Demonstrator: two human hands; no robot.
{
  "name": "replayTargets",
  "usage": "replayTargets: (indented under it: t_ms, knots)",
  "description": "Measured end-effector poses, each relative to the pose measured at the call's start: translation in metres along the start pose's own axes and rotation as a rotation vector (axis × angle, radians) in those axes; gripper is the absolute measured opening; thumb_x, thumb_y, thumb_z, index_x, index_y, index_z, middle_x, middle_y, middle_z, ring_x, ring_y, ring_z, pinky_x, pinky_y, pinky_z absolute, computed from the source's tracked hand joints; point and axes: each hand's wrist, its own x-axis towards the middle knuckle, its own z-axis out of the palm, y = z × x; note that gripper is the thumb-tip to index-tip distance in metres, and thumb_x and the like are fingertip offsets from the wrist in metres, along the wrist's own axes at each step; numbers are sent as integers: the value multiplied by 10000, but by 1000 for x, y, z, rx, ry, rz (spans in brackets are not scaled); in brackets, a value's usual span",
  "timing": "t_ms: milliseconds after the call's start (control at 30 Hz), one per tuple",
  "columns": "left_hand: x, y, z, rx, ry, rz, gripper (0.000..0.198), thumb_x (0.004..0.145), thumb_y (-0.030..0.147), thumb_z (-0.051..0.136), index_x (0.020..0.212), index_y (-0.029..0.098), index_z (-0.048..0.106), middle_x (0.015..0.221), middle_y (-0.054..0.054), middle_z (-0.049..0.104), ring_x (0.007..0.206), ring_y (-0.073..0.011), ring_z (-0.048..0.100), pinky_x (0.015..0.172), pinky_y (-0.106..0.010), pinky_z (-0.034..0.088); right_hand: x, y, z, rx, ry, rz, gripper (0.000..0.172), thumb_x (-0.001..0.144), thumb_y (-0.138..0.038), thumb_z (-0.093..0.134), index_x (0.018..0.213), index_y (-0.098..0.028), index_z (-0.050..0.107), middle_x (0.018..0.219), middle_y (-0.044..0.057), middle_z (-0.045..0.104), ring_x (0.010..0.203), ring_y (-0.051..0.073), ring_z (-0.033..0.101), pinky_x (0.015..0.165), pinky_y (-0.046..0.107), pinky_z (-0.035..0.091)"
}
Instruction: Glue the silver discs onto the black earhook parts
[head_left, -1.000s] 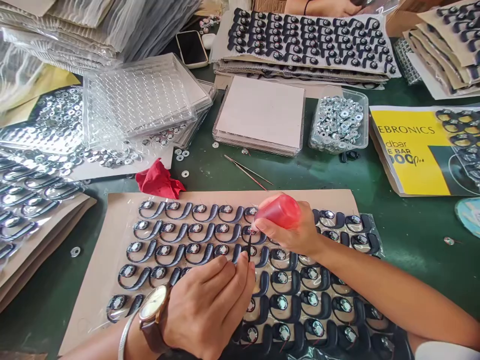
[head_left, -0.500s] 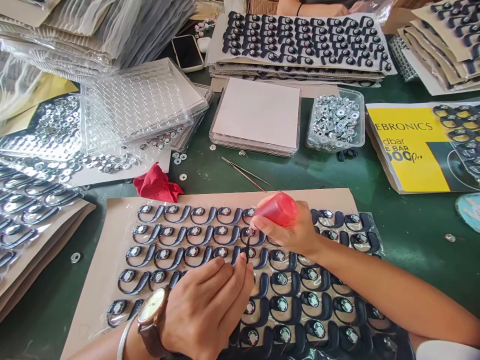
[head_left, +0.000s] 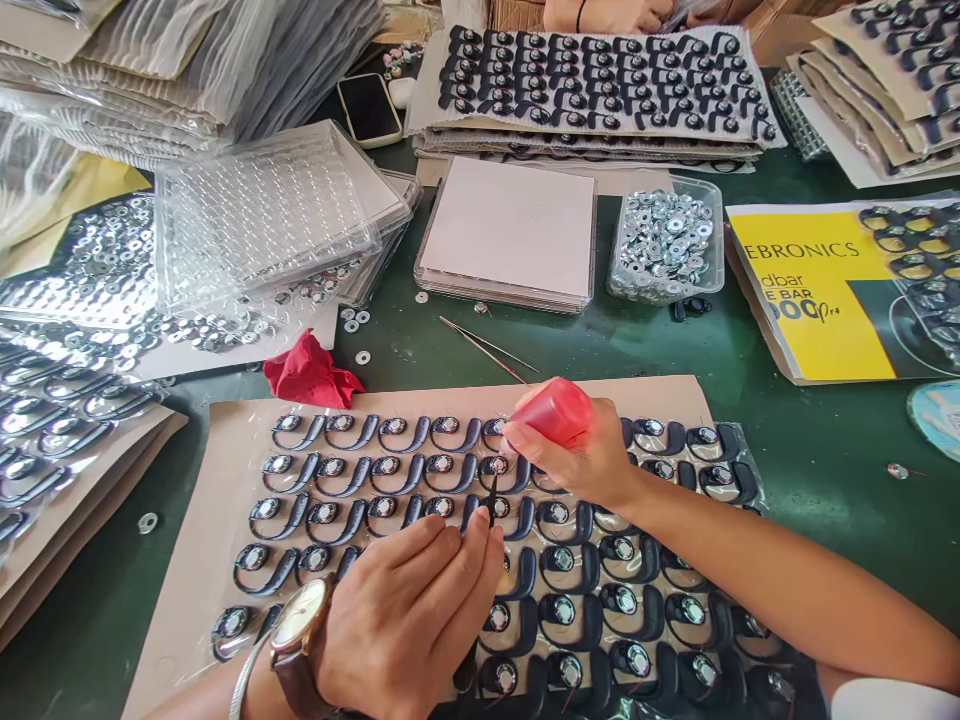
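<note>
My left hand (head_left: 412,605), with a watch (head_left: 301,615) on its wrist, pinches slim black tweezers (head_left: 493,492) whose tip points up at one round speaker (head_left: 495,466). My right hand (head_left: 592,468) is wrapped round a red squeeze bottle (head_left: 556,410), tilted so its nozzle end points down and left, close above that same speaker. Under both hands lie rows of black ear-hook earphone shells (head_left: 393,475), each with a silver speaker in it, on a brown cardboard sheet (head_left: 187,500) with clear film. My hands and forearms hide some of the shells.
Behind the sheet lie metal tweezers (head_left: 487,348), a red cloth (head_left: 309,370), stacked white-topped trays (head_left: 510,230) and a clear box (head_left: 705,270) of washers. Farther off are a phone (head_left: 370,110), stacked shell sheets (head_left: 600,145) and another person's hand (head_left: 611,14).
The bottle's nozzle has drawn slightly up from the speaker, and the tweezers' tip now sits a little lower and apart from it. The whole view has shifted slightly.
</note>
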Motion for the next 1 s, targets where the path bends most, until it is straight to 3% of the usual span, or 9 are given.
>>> replayTargets:
  t_ms: [367, 800, 1000]
  knots:
    - [13, -14, -9, -107, -11, -81, 292, 845, 68, 461, 1033, 54, 685, 1006, -121, 734, 786, -193, 682, 706, -345, 556, -1, -8, -6, -196, 20, -18, 322, 878, -441, 619, 675, -192, 639, 600, 22, 639, 568, 155, 589, 614, 297, 491]
    - [17, -22, -12, -179, 34, -151, 306, 804, 65, 474, 1041, 90, 666, 974, -96, 736, 767, -176, 678, 697, -319, 550, -4, -6, -5, -107, 14, -5, 286, 852, -442, 650, 710, -193, 648, 572, 16, 642, 524, 147, 586, 547, 279, 504]
    - [19, -33, -13, -339, 45, -306, 241, 821, 43, 567, 1029, 119, 660, 950, -68, 739, 781, -146, 677, 721, -277, 540, -5, -5, -3, -99, -10, -94, 232, 851, -410, 664, 766, -195, 655, 628, 17, 673, 543, 143, 601, 563, 265, 506]
